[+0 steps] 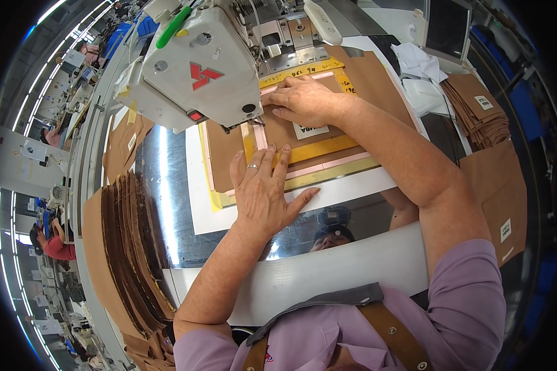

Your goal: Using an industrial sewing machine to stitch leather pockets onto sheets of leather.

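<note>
A brown fabric piece (226,164) lies on a white sheet under an industrial sewing machine (213,59). Over it sits a yellow template frame (328,148) edged with pale pink strips. My left hand (260,191) rests flat on the frame's near left corner, fingers spread, with a ring on one finger. Close to the needle area, my right hand (306,102) presses on the fabric inside the frame, its fingers reaching left and slightly bent. Below that hand, a white label (309,132) is partly covered. The needle tip itself is hard to make out.
A thick stack of brown pieces (120,253) stands at the left, near my left forearm. On the right lie another brown stack (476,111), loose labelled pieces (495,191) and crumpled white cloth (418,62). A dark screen (445,28) stands behind. Other people sit far left.
</note>
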